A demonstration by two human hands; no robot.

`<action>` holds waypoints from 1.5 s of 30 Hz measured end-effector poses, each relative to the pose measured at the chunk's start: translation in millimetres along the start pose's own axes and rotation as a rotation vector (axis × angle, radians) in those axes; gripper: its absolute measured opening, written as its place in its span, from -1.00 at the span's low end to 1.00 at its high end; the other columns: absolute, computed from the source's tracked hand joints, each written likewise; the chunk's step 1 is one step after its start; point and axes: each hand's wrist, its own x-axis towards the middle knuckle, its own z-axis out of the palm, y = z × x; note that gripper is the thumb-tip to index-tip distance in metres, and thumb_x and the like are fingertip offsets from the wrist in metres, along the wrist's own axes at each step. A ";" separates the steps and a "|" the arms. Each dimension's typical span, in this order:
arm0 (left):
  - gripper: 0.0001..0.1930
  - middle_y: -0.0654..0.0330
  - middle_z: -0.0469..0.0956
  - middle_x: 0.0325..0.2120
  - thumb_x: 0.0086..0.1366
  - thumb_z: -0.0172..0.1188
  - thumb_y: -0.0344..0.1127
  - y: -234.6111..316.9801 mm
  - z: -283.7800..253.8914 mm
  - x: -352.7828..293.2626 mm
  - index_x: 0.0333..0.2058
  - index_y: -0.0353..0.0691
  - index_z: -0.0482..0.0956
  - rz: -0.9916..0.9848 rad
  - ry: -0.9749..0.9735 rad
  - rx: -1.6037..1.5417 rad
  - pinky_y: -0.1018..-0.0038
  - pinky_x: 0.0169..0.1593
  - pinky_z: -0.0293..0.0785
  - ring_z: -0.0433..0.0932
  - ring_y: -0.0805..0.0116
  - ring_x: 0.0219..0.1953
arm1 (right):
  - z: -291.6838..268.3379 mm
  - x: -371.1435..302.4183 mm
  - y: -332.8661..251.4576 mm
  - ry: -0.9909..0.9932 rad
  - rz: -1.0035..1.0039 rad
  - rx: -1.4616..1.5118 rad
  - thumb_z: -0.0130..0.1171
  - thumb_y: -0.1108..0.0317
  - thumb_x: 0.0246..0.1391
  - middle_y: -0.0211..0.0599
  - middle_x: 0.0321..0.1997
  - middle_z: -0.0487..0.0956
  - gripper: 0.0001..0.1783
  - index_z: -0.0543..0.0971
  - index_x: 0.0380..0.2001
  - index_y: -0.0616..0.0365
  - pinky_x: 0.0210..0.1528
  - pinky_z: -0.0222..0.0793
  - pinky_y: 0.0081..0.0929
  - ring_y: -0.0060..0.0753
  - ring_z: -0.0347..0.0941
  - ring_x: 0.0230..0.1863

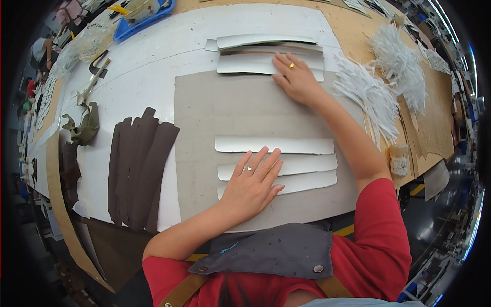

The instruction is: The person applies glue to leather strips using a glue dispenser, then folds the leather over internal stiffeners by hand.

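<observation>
My left hand (250, 187) lies flat with its fingers spread across several white strips (307, 165) spaced out one below another on a grey board (199, 115). The strip farthest from me (276, 145) lies just beyond its fingertips. Farther off, my right hand (299, 82) rests with outstretched fingers on the right part of a stack of white strips (245, 64) at the board's far edge. The stacked strips curve slightly, and some overlap. Neither hand has closed around anything.
Dark brown strips (135, 169) lie to the left, near a green cloth-like piece (86, 125) and a handled tool (93, 79). A blue tray (123, 31) stands far left. Bundles of thin white strips (371, 94) and a roll (399, 159) are at the right.
</observation>
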 end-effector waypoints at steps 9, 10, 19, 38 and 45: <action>-0.51 0.07 0.22 0.26 0.29 0.09 -0.14 -18.7 4.6 17.4 0.11 -0.30 0.39 0.051 -0.025 -0.017 0.08 0.34 -0.07 0.14 0.12 0.32 | -22.6 -40.9 -35.1 -0.163 -0.020 0.046 -0.03 0.19 0.24 -0.36 0.29 0.35 -0.55 0.41 0.17 0.00 0.31 -0.01 -0.16 -0.15 0.19 0.30; -0.51 0.07 0.22 0.25 0.29 0.09 -0.14 -21.7 5.1 21.0 0.11 -0.31 0.39 0.064 -0.024 -0.018 0.08 0.34 -0.07 0.14 0.13 0.32 | -26.0 -45.1 -36.0 -0.172 -0.012 0.046 -0.03 0.19 0.24 -0.36 0.29 0.35 -0.55 0.41 0.17 0.00 0.31 -0.01 -0.16 -0.15 0.19 0.30; -0.48 0.05 0.22 0.26 0.29 0.10 -0.13 -41.1 3.8 40.1 0.13 -0.33 0.36 -0.013 0.012 0.062 0.09 0.34 -0.04 0.13 0.11 0.33 | -54.6 -84.4 -58.1 -0.233 -0.075 0.172 0.05 0.40 0.13 -0.39 0.23 0.40 -0.56 0.45 0.12 0.05 0.26 0.01 -0.23 -0.20 0.24 0.23; -0.47 -0.01 0.22 0.25 0.33 0.04 -0.18 -44.9 -0.7 26.7 0.20 -0.33 0.26 -0.154 0.015 0.062 0.10 0.31 0.05 0.16 -0.02 0.30 | -78.2 -90.3 -36.2 -0.096 0.087 -0.072 -0.02 0.24 0.23 -0.27 0.25 0.38 -0.58 0.43 0.14 0.10 0.25 0.10 -0.18 -0.17 0.26 0.24; -0.62 0.09 0.32 0.20 0.37 -0.06 -0.33 -95.9 -22.3 26.1 0.13 -0.30 0.34 -0.237 0.200 0.175 0.16 0.31 0.05 0.25 0.08 0.26 | -206.0 -228.8 38.5 -0.048 0.964 -0.664 0.13 0.01 0.14 0.09 0.09 0.47 -0.41 0.45 0.05 0.29 0.11 0.29 -0.18 0.12 0.39 0.09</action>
